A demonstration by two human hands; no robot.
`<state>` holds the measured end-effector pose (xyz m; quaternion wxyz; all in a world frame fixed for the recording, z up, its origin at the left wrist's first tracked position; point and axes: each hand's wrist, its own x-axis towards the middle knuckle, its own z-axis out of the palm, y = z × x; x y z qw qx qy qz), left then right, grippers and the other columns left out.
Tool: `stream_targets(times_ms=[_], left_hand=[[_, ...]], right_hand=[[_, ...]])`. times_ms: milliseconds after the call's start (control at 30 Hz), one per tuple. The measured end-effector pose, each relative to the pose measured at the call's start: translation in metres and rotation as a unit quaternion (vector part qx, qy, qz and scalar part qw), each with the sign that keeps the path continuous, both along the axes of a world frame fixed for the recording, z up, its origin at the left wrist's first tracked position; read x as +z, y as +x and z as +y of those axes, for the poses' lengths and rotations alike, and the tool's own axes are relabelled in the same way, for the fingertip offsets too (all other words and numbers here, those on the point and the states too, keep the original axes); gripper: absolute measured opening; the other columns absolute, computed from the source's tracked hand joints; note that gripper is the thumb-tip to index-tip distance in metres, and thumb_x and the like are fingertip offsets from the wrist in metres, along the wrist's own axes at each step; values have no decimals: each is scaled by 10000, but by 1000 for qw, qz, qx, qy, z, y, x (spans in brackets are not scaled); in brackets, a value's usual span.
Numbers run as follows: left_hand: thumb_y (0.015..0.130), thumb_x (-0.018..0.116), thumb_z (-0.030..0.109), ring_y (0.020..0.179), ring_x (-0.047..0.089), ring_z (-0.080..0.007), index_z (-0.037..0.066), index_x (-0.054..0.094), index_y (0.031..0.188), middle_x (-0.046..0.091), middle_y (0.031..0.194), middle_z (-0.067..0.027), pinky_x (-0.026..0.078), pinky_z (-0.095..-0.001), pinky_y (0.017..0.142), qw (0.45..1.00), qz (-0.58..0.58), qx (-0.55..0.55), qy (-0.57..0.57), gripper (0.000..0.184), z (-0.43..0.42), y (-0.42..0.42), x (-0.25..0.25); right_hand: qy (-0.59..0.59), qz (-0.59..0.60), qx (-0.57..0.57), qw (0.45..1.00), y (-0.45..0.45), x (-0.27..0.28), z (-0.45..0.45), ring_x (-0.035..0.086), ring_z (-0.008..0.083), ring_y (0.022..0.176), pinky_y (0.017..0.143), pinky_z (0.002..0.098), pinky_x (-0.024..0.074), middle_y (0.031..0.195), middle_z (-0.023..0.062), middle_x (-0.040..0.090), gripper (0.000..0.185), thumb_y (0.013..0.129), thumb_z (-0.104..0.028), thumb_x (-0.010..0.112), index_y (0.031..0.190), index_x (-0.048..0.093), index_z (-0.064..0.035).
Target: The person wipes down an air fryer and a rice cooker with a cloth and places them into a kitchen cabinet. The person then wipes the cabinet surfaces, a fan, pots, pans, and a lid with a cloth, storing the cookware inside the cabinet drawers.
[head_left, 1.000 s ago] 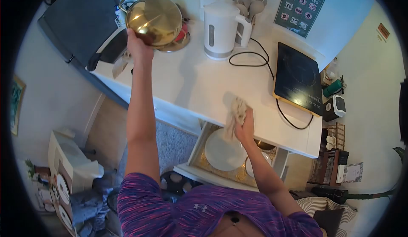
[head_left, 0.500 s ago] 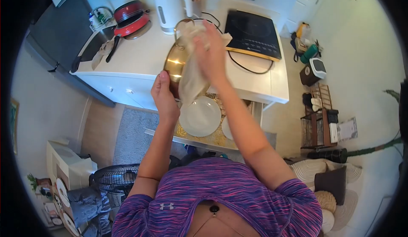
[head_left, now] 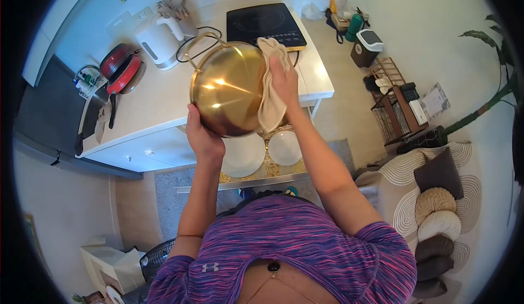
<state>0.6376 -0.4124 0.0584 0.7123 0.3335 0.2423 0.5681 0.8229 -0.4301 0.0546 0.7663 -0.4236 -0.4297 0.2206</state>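
Observation:
A shiny gold pan (head_left: 226, 88) with a loop handle is held up over the counter's front edge, its bottom facing me. My left hand (head_left: 205, 136) grips its lower left rim, thumb on the near side. On the opposite side my right hand (head_left: 285, 83) is closed round a beige cloth (head_left: 271, 110), pressing it against the pan's right edge. Beneath the pan an open drawer holds white plates, a larger plate (head_left: 240, 159) at left and a smaller one (head_left: 285, 148) at right.
On the white counter (head_left: 155, 94) stand a black induction cooktop (head_left: 265, 24), a white kettle (head_left: 155, 45), a holder of utensils (head_left: 177, 9) and stacked red pans (head_left: 121, 72). A sink lies at the left end. The drawer's front edge (head_left: 245, 184) juts out near my body.
The pan has turned so its bottom faces me more fully. My right hand and the cloth have gone from its upper part to its right side. The head view has shifted.

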Motion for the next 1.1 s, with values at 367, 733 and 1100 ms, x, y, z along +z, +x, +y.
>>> stream_targets(times_ms=[367, 733, 1100], left_hand=[[948, 315, 387, 1156, 450, -202, 87, 418, 1256, 469, 1262, -48, 352, -366, 975, 978, -111, -164, -58, 442, 10, 21, -18], [806, 434, 419, 929, 596, -296, -10, 346, 1294, 525, 1133, -185, 521, -440, 770, 817, 16, -539, -203, 656, 58, -3, -14], [526, 456, 11, 1041, 526, -245, 181, 186, 1411, 366, 1304, -140, 496, -354, 835, 800, 217, -558, -45, 940, 10, 22, -59]], right_hand=[[-24, 218, -1, 976, 36, -3, -39, 575, 140, 818, 705, 275, 454, 922, 88, 620, 406, 853, -334, 581, 1062, 571, 14], [62, -454, 20, 889, 23, -1, -162, 599, 237, 686, 650, 335, 486, 742, 106, 607, 333, 728, -268, 620, 853, 558, 35], [-280, -180, 241, 912, -39, -70, -126, 118, 304, 1348, 1085, 386, 132, 1454, 183, 119, 706, 876, -372, 494, 1381, 165, -3]])
